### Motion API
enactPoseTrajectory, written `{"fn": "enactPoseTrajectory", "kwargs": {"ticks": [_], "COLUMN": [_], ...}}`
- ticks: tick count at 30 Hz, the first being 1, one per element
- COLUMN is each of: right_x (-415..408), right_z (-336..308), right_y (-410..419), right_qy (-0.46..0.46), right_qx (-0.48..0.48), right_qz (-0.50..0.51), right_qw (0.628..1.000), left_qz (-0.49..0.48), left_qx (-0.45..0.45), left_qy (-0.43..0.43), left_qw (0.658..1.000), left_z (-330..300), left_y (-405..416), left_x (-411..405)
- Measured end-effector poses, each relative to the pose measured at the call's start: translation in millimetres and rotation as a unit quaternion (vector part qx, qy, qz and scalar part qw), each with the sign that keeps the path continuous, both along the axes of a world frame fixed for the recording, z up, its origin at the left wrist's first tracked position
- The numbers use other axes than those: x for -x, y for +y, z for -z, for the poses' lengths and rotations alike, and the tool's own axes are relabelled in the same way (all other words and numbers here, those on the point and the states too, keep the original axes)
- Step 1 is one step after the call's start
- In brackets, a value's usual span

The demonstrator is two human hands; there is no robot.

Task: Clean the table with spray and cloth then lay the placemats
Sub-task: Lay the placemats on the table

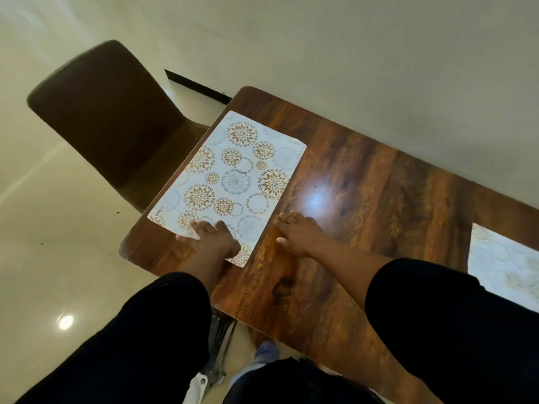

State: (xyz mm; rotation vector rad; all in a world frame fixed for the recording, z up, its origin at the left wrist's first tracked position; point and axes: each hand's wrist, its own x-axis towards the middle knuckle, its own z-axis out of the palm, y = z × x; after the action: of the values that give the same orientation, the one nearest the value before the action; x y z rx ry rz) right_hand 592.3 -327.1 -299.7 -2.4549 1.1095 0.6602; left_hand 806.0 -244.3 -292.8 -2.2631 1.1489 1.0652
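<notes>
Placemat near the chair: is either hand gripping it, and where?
Neither grips it. The left hand rests flat on the placemat at its near end; the right hand lies flat on the table.

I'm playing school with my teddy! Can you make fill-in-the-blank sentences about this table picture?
1. The left hand rests on the patterned ____.
2. The right hand lies flat on the bare wooden ____.
3. The brown ____ stands at the table's far end.
4. A second placemat shows at the picture's ____ edge.

Missing words: placemat, table, chair, right
</notes>
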Motion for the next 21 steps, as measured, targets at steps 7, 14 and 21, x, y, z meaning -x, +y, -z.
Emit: {"fn": "enactPoseTrajectory", "kwargs": {"ticks": [7, 14, 21], "right_x": [20, 71, 145], "right_z": [-34, -71, -88], "right_y": [-6, -7, 2], "right_qy": [-0.044, -0.064, -0.065], "right_qx": [0.034, 0.090, 0.106], "right_qz": [0.123, 0.219, 0.288], "right_qw": [0.991, 0.969, 0.949], "left_qz": [0.140, 0.229, 0.322], "left_qx": [0.024, 0.058, 0.069], "left_qy": [-0.028, -0.034, -0.037], "left_qw": [0.990, 0.971, 0.944], "left_z": [-27, -55, -73], "left_y": [-37, -62, -77], "left_x": [50, 110, 179]}}
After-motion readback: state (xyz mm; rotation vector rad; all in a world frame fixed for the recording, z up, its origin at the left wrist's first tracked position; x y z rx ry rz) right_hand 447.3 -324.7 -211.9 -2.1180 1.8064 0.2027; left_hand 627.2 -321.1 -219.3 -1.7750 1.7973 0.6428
